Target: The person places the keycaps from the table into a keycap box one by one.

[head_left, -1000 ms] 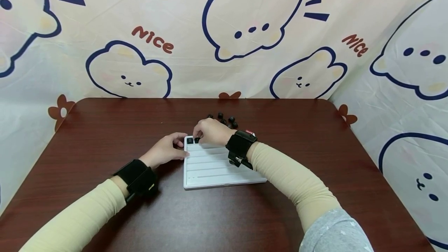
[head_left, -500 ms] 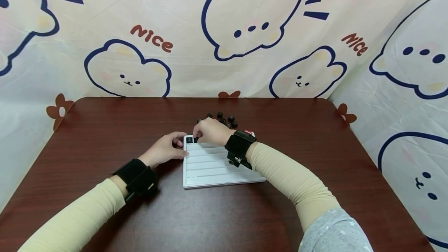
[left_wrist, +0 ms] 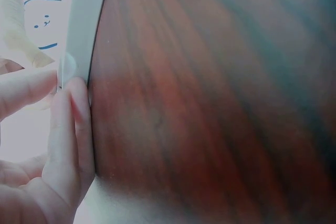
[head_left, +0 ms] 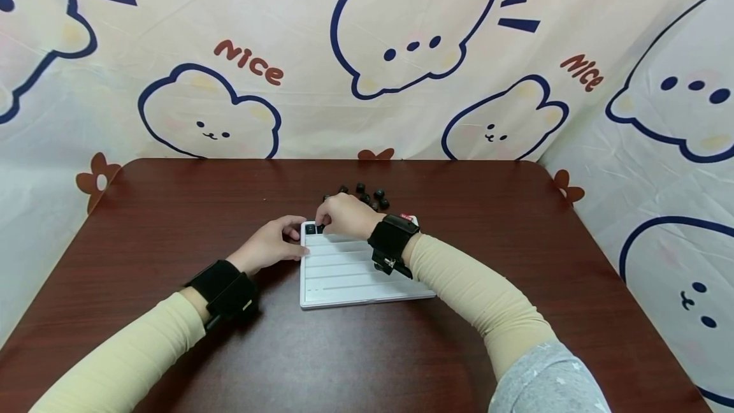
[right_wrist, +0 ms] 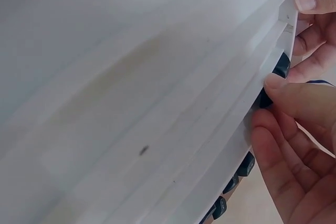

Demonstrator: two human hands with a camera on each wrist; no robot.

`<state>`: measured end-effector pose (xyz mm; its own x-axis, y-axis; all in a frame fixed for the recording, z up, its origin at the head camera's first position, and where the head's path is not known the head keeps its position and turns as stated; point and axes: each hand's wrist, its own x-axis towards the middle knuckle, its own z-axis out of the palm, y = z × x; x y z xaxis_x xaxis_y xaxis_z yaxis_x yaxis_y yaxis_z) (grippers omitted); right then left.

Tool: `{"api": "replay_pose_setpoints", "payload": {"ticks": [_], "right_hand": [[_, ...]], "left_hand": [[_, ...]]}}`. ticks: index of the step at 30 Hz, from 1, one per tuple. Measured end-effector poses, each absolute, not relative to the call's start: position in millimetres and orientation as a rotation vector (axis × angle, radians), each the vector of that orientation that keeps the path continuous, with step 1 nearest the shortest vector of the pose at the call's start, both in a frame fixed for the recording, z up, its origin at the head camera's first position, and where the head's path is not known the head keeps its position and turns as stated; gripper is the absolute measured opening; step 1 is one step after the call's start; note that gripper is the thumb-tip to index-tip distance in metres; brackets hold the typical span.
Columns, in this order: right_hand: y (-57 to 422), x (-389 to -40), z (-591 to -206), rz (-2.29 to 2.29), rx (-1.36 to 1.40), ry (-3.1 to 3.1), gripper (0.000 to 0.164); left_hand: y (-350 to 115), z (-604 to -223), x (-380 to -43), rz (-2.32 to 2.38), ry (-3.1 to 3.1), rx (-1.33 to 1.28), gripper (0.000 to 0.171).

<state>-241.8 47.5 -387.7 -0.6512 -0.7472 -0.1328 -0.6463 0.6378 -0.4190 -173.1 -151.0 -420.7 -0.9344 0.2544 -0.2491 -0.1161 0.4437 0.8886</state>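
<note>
A white ridged tray [head_left: 344, 273] lies on the table, its rows running left to right. My left hand [head_left: 269, 247] holds the tray's left edge, thumb on the rim and fingers by the far corner. In the right wrist view, my right hand [right_wrist: 302, 129] pinches a black keycap [right_wrist: 265, 99] at the tray's far row, thumb on its face. Another keycap [right_wrist: 282, 65] sits beside it in the corner of that row, also visible in the head view. The right forearm and wrist strap cover the tray's right part.
Several loose black keycaps [head_left: 379, 194] lie on the brown table [head_left: 229, 190] behind the tray. A small red mark [head_left: 408, 217] shows past the right wrist strap [head_left: 392, 238]. A printed cloth [head_left: 309, 113] hangs behind the table and along its sides.
Hands and tray look nearly unchanged; the right fingers stay at the same spot on the far row. The head view has shifted very slightly.
</note>
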Motion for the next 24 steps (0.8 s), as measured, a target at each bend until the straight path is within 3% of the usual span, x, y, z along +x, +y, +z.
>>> {"api": "replay_pose_setpoints", "payload": {"ticks": [24], "right_hand": [[50.5,-243.4,-387.2,-0.472,-1.123,2.563,0.019]], "left_hand": [[-151.1,-415.6,-168.6,1.512,2.336,0.156,0.064]]}}
